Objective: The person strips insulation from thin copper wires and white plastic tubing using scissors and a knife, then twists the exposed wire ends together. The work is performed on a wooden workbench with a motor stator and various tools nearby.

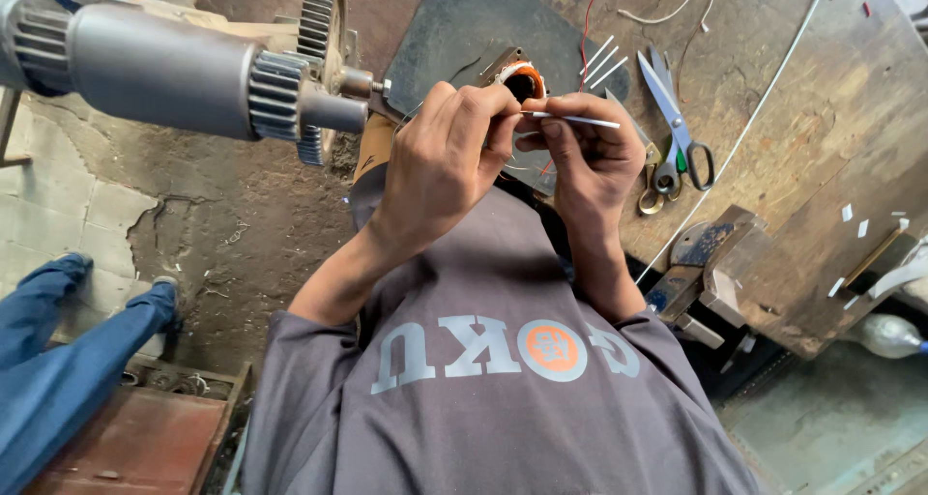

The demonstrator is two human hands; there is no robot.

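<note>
While the big grey metal shaft [155, 65] with its two toothed gears [278, 94] sticks out on the far left, a blue trouser leg [68, 360] of another person shows low down beside it. Next come the two hands. Going by the arms and the grey shirt [483, 379], the left hand [445, 161] is curled almost shut, with its fingertips pinching one end of a thin white strip [570, 120]. Just past the knuckles sits a small round part with an orange ring [523, 77], on the dark mat [464, 31]. The right hand [590, 157] is also curled up tight, and it pinches the same strip near the middle, so the strip runs out to the right. Further right lie three more white strips [601, 62] side by side, one red wire [588, 21], and two pairs of scissors [677, 128], one with black handles and one, less clear, with gold ones. A few small white scraps [851, 219] lie on the wooden bench [802, 137]. I think the strip could bend or slip if the fingers squeeze too hard or let go a bit. The gear teeth are close to the left hand, so a quick pull back could bump the knuckles.
</note>
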